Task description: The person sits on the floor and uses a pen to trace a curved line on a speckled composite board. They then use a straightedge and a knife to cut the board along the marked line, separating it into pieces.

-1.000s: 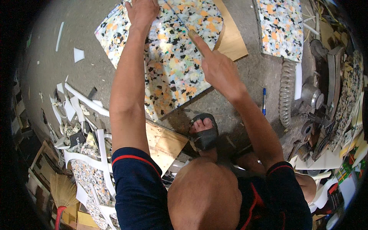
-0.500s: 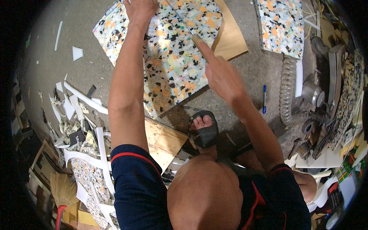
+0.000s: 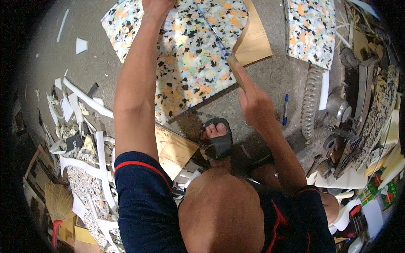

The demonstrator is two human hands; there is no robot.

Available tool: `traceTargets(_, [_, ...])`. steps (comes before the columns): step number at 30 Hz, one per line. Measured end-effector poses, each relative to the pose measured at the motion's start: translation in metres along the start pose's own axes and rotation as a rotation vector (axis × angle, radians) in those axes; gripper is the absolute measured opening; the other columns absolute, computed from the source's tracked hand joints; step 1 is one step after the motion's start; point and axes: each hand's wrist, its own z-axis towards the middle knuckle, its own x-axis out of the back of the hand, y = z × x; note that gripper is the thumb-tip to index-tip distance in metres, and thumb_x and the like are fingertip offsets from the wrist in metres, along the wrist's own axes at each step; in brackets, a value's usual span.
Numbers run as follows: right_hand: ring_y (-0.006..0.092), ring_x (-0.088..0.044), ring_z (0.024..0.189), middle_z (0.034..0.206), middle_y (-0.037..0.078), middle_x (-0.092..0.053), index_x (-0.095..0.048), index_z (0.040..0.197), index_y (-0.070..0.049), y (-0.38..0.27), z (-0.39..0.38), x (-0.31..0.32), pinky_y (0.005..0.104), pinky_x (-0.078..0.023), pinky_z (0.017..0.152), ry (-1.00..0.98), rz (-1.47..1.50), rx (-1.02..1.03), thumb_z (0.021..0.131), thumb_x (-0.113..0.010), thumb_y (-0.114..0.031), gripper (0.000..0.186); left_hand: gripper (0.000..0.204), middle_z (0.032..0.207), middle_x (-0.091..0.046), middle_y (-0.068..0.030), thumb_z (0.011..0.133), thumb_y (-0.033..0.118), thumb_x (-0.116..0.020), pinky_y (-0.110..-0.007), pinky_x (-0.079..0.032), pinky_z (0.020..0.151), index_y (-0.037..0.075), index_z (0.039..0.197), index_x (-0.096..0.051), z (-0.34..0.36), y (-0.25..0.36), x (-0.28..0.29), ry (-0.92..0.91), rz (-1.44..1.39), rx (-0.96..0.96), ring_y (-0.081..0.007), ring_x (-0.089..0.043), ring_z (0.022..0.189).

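Note:
A sheet of multicoloured speckled foam point(image 3: 185, 80) lies on the floor in front of me. On its far part rests my left hand point(image 3: 158, 6), whose fingers are cut off by the upper edge of the view. My right hand point(image 3: 258, 105), slightly blurred, is closed round the tan handle of a long, thin-bladed knife point(image 3: 236, 71). The index finger stretches along the handle. From there the blade slants up and left across the foam's right part. A brown flat board point(image 3: 256, 42) sticks out from under the foam's right side.
Another speckled foam piece point(image 3: 310, 31) lies at the far right, above a clear coiled hose point(image 3: 310, 101). A blue pen point(image 3: 285, 109) is on the floor near my right forearm. White offcuts point(image 3: 86, 101) pile up at left, with a broom point(image 3: 63, 202) below. My sandalled foot point(image 3: 216, 137) stands close to the foam.
My right hand has drawn the knife back toward me and to the right, along the foam. The left hand stays on the sheet. The whole view has shifted slightly.

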Motion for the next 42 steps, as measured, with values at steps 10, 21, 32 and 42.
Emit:
traceTargets(10, [0.037, -0.063, 0.059, 0.08, 0.016, -0.063, -0.038, 0.16, -0.023, 0.01, -0.029, -0.009, 0.0495, -0.053, 0.055, -0.157, -0.097, -0.138, 0.096, -0.061, -0.014, 0.069, 0.052, 0.16, -0.043, -0.0166, 0.105, 0.028, -0.046, -0.063, -0.026, 0.12, 0.003, 0.151, -0.046, 0.003, -0.002, 0.002, -0.007, -0.014, -0.009, -0.0388, -0.035, 0.15])
traceTargets(21, [0.0423, -0.069, 0.072, 0.089, 0.02, -0.065, -0.029, 0.162, -0.033, -0.01, 0.025, -0.01, 0.0536, -0.057, 0.063, -0.14, -0.066, -0.16, 0.094, -0.058, -0.007, 0.078, 0.052, 0.159, -0.043, -0.018, 0.105, 0.026, -0.047, -0.062, -0.025, 0.121, 0.004, 0.152, -0.045, 0.001, 0.002, 0.004, 0.016, -0.007, 0.002, -0.039, -0.034, 0.15])
traceTargets(32, [0.0476, -0.067, 0.087, 0.098, 0.027, -0.069, -0.034, 0.161, -0.019, -0.006, -0.044, 0.013, 0.0526, -0.055, 0.073, -0.359, -0.037, -0.368, 0.091, -0.063, -0.002, 0.077, 0.052, 0.159, -0.042, -0.0186, 0.104, 0.025, -0.047, -0.063, -0.024, 0.121, 0.003, 0.152, -0.044, 0.0, 0.001, 0.003, 0.015, 0.02, -0.018, -0.0399, -0.034, 0.15])
traceTargets(42, [0.0411, -0.066, 0.069, 0.086, 0.018, -0.064, -0.03, 0.162, -0.024, 0.0, -0.036, -0.003, 0.0508, -0.055, 0.059, -0.418, -0.133, -0.373, 0.093, -0.061, -0.009, 0.077, 0.051, 0.158, -0.044, -0.0186, 0.104, 0.025, -0.047, -0.062, -0.022, 0.122, 0.003, 0.15, -0.045, 0.0, 0.0, 0.006, 0.008, 0.023, -0.026, -0.0391, -0.035, 0.149])
